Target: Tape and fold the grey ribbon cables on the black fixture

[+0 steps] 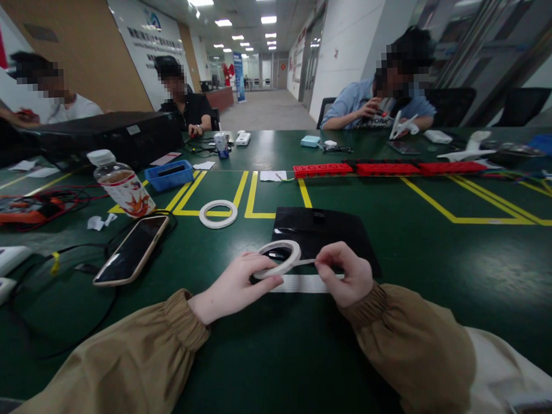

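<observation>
My left hand [242, 283] grips a roll of white tape [292, 262] between thumb and fingers, tilted above the table. A short strip runs from the roll to my right hand [344, 271], whose thumb and forefinger pinch its free end. Beneath both hands, a white ribbed strip [301, 284] lies along the near edge of a glossy black panel [331, 229]. My hands partly cover both ends of that strip. Another roll of white tape [204, 219] lies flat on the table, beyond my left hand.
Left of me are a phone [132, 251], a drink bottle [125, 187], a blue tray [168, 174] and loose black cables. Red strips [386, 169] lie across the table beyond the panel. Yellow tape lines mark the green tabletop [442, 286]. Several people sit at the far side.
</observation>
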`<state>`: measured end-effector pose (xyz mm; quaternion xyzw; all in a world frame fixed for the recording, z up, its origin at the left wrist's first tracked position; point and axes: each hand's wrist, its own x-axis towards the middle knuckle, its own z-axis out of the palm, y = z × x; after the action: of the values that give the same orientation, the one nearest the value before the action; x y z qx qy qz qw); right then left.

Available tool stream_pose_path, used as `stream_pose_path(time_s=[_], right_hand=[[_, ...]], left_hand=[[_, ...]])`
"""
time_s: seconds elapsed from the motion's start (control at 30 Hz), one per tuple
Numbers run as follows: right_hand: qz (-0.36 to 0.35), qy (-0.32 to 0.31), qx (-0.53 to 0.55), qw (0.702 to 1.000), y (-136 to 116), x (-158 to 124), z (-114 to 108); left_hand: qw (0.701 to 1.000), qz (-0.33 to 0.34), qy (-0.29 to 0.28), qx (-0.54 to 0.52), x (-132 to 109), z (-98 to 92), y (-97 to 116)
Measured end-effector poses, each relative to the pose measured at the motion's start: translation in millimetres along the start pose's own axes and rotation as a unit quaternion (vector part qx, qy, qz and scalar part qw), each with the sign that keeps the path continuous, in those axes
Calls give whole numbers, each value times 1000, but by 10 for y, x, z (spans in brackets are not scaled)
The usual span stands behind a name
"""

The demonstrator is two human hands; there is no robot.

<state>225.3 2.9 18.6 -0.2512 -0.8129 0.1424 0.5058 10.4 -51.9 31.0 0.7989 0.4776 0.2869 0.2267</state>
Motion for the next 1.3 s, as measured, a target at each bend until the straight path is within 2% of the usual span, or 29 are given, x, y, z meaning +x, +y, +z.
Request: stream_pose_path(time_s=[0.1,0.3,0.37,0.43,0.5,0.57,0.77,1.17,1.3], right_hand=[[13,57,-11,998,55,5,23],[-87,71,-75,991,51,-6,51],[-124,52,-116,984,33,-6,50],[-154,7,-148,977,28,0,59],[-172,-38,-161,971,36,7,75],[-178,-53,-161,969,49,12,92],[-211,-21,-166,963,41,13,103],[-249,-23,-160,955,-22,-15,61],[-271,-15,-168,948,-58,-12,36]], left_hand=[[1000,-11,5,-19,3,-16,22],[1000,-7,7,-21,-8,29,25],[1000,-3,8,-17,-13,43,22],[1000,1,8,-14,-15,55,20],[1000,5,8,-10,-16,68,17],[1000,9,5,-4,-16,79,13],[1000,12,9,14,-8,89,11],[998,11,-1,59,-8,9,34],[999,20,-12,41,2,-35,27]])
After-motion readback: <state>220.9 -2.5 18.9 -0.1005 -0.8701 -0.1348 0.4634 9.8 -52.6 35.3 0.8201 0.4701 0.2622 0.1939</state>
